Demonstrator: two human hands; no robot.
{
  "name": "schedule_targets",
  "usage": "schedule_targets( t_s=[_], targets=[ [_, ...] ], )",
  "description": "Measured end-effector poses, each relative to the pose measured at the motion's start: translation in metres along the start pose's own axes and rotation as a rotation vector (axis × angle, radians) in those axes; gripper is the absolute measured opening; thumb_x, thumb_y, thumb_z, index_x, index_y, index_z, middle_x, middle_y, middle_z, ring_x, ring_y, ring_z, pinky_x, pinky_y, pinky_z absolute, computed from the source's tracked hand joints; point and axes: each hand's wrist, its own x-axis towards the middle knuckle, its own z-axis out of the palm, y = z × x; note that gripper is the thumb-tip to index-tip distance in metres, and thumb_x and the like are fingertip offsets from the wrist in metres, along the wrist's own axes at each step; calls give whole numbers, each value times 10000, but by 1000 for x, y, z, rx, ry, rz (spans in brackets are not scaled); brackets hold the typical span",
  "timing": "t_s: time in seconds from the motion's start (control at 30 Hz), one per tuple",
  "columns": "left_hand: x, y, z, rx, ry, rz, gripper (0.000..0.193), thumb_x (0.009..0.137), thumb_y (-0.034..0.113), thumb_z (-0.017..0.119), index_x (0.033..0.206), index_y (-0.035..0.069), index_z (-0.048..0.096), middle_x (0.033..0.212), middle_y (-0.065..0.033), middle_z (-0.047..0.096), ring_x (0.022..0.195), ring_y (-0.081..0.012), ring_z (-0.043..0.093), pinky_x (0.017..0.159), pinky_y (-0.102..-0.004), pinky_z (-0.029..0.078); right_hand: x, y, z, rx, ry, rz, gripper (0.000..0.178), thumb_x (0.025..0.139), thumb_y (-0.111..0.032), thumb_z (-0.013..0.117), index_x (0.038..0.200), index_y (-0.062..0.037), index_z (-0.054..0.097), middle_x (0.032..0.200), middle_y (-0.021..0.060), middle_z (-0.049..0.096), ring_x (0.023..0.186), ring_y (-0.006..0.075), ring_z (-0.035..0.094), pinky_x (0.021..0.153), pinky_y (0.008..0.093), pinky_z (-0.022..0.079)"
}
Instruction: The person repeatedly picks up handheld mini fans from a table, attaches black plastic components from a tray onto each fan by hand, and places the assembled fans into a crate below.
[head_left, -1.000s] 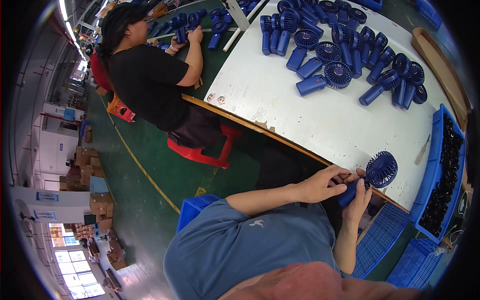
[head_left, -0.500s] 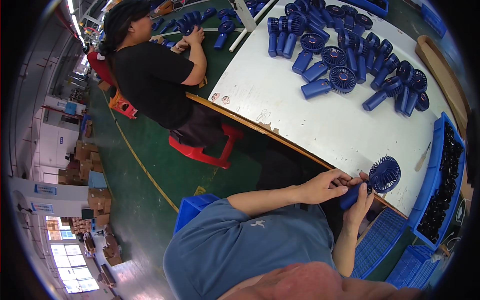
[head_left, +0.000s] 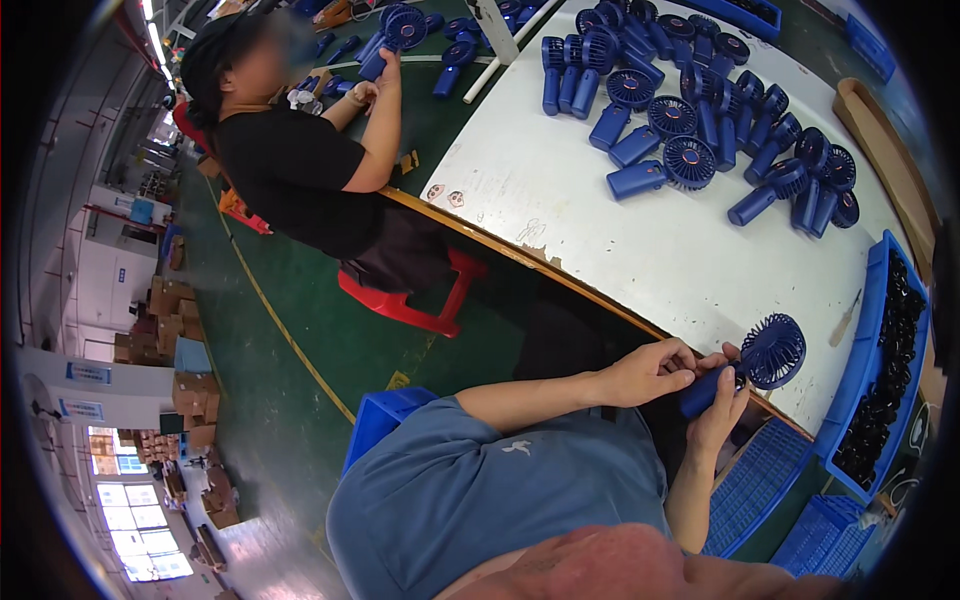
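Note:
A blue handheld fan [head_left: 758,357] sits in both my hands at the near edge of the white table [head_left: 620,230]. My right hand [head_left: 722,405] wraps its handle from below. My left hand [head_left: 652,370] pinches the handle just under the round grille. The fan head points toward the table. Several more blue fans [head_left: 700,110] lie in a heap across the far part of the table.
A blue bin [head_left: 882,370] full of small black parts stands at the table's right end, with empty blue crates [head_left: 760,480] below it. A wooden tray [head_left: 885,150] lies at the far right. A co-worker in black [head_left: 300,170] sits on a red stool [head_left: 410,295] at the neighbouring table.
The fan and both my hands have stayed together at the table edge; the view has shifted slightly. The co-worker has lifted a fan higher.

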Motion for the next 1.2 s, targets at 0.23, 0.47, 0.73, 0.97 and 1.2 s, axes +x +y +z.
schedule_targets(
  t_s=[0.23,0.47,0.73,0.97,1.2],
  targets=[
    [2,5,12,-21,-75,-17,354,996,144,631,1287,-22,519,1194,-92,583,1105,-140,566,989,-316,476,2,1,7,-64,7,-63,417,1022,-220,556,1325,57,480,1033,113,602,938,157,586,883,309,483],
    [5,2,10,-246,-193,-93,573,957,201,702,1422,-18,448,1212,-63,583,1033,-105,575,863,-272,508,0,-10,2,29,-114,-6,585,990,-372,622,1348,63,467,1055,133,608,990,188,600,893,326,501],
    [0,21,14,-257,-261,-99,513,939,268,728,1317,1,504,968,-13,594,760,-64,581,585,-193,470,7,-31,-25,266,-356,193,756,849,-452,769,1335,74,527,1148,216,675,1216,355,597,1049,481,475],
    [2,9,16,-207,-282,-149,441,965,252,695,1295,16,523,929,-12,599,760,-72,589,607,-207,486,0,-36,-28,220,-303,166,723,838,-379,789,1336,70,520,1121,221,685,1134,351,648,987,466,526],
    [2,9,19,-90,-346,-207,404,998,237,640,1307,-1,536,1012,-41,633,795,-95,602,676,-248,509,-8,-44,-42,136,-227,148,735,834,-385,790,1328,81,508,1095,226,684,1044,324,681,939,444,555]
  ],
)
